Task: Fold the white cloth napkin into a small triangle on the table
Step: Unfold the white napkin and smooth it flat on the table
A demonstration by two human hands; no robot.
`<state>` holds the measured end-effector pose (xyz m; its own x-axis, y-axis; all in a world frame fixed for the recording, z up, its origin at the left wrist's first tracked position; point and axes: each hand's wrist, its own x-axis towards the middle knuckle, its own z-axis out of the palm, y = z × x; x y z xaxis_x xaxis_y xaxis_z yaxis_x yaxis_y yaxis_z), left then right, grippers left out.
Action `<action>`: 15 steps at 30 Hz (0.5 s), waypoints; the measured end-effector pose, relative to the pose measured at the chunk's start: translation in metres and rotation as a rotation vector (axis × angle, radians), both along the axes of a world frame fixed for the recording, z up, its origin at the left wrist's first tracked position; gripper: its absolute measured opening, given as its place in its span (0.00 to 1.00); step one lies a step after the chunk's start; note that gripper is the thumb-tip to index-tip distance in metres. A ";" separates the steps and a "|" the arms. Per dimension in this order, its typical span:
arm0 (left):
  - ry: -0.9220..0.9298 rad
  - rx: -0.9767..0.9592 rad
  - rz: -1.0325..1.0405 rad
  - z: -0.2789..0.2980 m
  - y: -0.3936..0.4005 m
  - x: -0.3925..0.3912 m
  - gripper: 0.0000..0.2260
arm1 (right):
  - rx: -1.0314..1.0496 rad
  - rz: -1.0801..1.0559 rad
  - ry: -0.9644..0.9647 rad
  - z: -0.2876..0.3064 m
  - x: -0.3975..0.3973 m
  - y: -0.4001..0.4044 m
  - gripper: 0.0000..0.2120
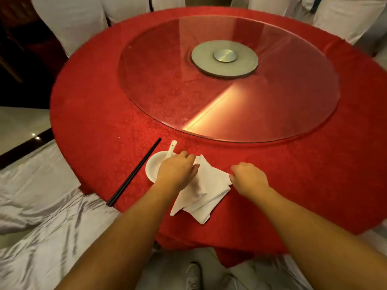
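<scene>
Pinching white napkin (206, 185) corners, left hand (177, 170) beside bowl (152, 166), right hand (249, 177) at open tablecloth (293, 174)

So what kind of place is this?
Probably a restaurant banquet room: a round table in a red tablecloth with a glass turntable, chairs in white covers, and chopsticks beside a white bowl.

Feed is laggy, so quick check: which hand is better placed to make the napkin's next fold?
Probably the right hand: it pinches the napkin's free right corner. The left hand lies on top, holding the cloth down.
</scene>
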<state>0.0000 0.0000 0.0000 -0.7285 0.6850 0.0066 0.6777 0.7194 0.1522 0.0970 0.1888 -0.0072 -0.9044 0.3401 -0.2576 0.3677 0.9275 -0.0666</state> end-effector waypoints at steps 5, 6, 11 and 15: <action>-0.184 -0.037 0.107 -0.016 0.015 0.000 0.19 | -0.073 -0.056 -0.141 -0.018 -0.005 0.002 0.14; -0.199 -0.042 0.103 -0.018 0.018 -0.001 0.19 | -0.076 -0.054 -0.137 -0.021 -0.005 0.004 0.13; -0.224 -0.058 0.105 -0.021 0.026 -0.007 0.22 | -0.194 -0.105 -0.055 -0.024 -0.006 0.005 0.08; -0.194 -0.039 0.057 -0.013 0.036 -0.012 0.22 | -0.418 -0.184 0.054 -0.013 -0.009 0.006 0.06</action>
<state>-0.0117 0.0355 -0.0135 -0.7513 0.6395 -0.1629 0.5965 0.7636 0.2472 0.0875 0.1948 -0.0201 -0.8548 0.3730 -0.3609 0.5093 0.7366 -0.4450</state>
